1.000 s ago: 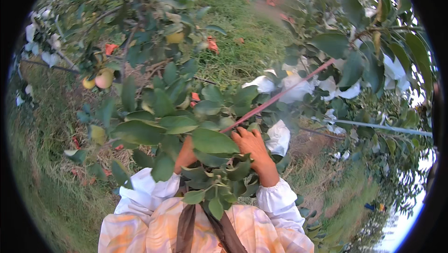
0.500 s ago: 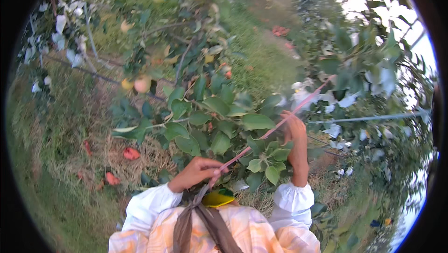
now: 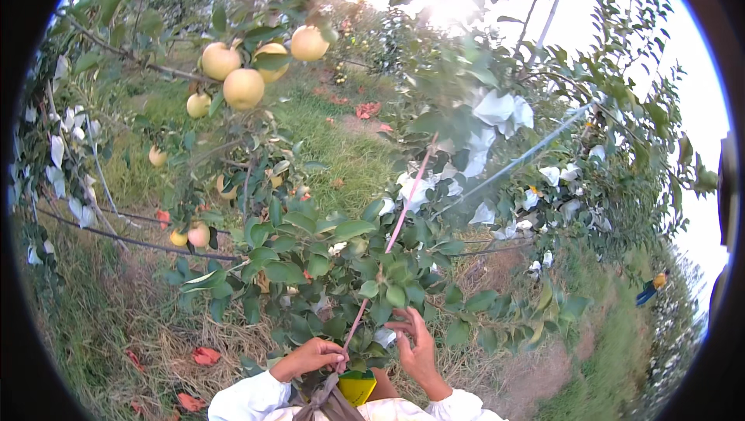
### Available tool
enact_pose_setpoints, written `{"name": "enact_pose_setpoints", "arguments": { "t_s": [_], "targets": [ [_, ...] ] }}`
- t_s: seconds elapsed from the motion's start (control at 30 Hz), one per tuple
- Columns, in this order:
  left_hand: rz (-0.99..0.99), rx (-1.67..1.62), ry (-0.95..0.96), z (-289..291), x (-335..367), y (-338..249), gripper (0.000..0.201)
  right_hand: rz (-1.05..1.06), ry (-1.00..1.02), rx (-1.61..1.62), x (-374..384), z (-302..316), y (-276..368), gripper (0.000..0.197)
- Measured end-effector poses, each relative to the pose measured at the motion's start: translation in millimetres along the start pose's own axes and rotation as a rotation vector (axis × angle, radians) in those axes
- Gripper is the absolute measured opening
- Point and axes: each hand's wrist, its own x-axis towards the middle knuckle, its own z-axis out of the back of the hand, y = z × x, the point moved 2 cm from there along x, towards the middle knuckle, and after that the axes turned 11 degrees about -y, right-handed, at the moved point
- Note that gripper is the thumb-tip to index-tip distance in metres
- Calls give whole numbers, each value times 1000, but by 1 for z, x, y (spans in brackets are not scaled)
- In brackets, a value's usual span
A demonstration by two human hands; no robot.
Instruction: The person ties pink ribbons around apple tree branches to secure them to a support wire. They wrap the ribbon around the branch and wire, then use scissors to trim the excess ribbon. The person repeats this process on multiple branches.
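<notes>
Fingers pinched together, my left hand holds the lower end of a pink strap close to my waist. The strap runs taut up through the leaves toward a branch on the right tree. My right hand is raised beside the leafy apple branch, its fingers apart and curved, with nothing visible in them. A greyish-brown cloth is knotted just under my left hand. Between my hands, lower down, is a yellow flat object, partly hidden.
Pale yellow apples hang at the upper left. White bags dot the trees on both sides. A dark line and a pale pole cross the row. Red scraps lie on dry grass. A person stands far right.
The view has tilted up. My right hand has come down from the upper part of the pink strap, now apart from it. My left hand still grips the strap's lower end.
</notes>
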Motion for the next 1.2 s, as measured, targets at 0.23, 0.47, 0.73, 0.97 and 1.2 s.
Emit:
{"name": "enact_pose_setpoints", "arguments": {
  "t_s": [0.23, 0.47, 0.73, 0.97, 1.2],
  "targets": [
    [-263, 508, -58, -60, -20, -17, 21, -289, 153, 112, -108, 29, -43, 28],
    [-329, 16, -297, -106, -42, -54, 15, -284, -67, 39, -227, 86, -22, 20],
    [-183, -147, -223, -189, -102, -50, 18, -496, -174, 325, -322, 129, -2, 21],
    [-122, -141, -241, -187, -146, -9, 21, -506, -217, 361, -361, 145, 10, 20],
    [-29, 221, -60, -187, -159, 46, 33, -378, -78, 340, -363, 131, 37, 20]
  ]
}}
